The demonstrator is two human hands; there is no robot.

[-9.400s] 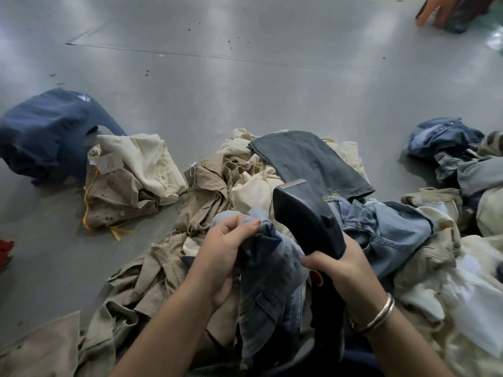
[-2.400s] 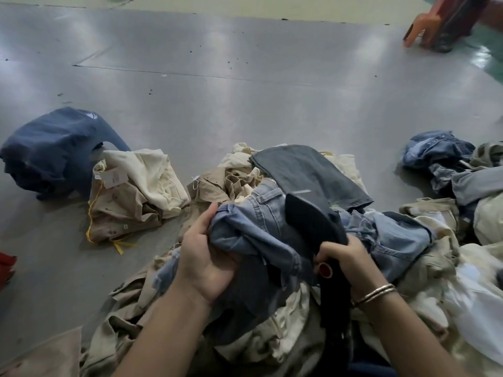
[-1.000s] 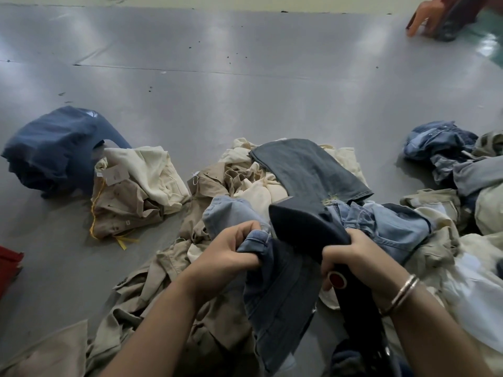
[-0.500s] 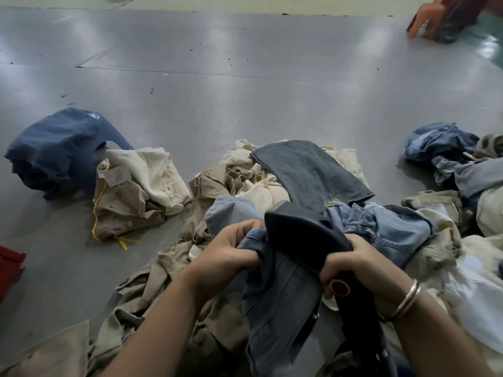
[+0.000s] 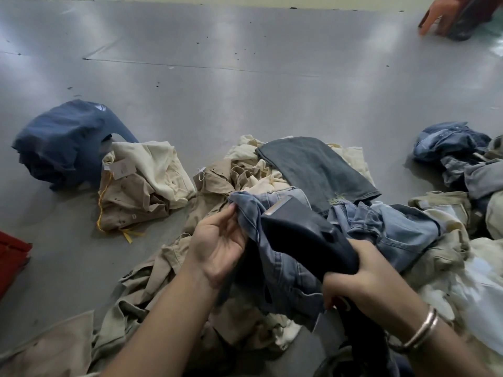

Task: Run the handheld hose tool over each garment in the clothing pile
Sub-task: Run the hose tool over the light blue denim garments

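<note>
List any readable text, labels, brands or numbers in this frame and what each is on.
No legible text anywhere.
Paper hang tag on the tan and cream garment bundle: looks blank or too blurred to read.
Small white tag on the tan shirt: too small to read.
White mark on the navy garment: a shape, not readable lettering.
Handheld hose tool: no marking visible.
</note>
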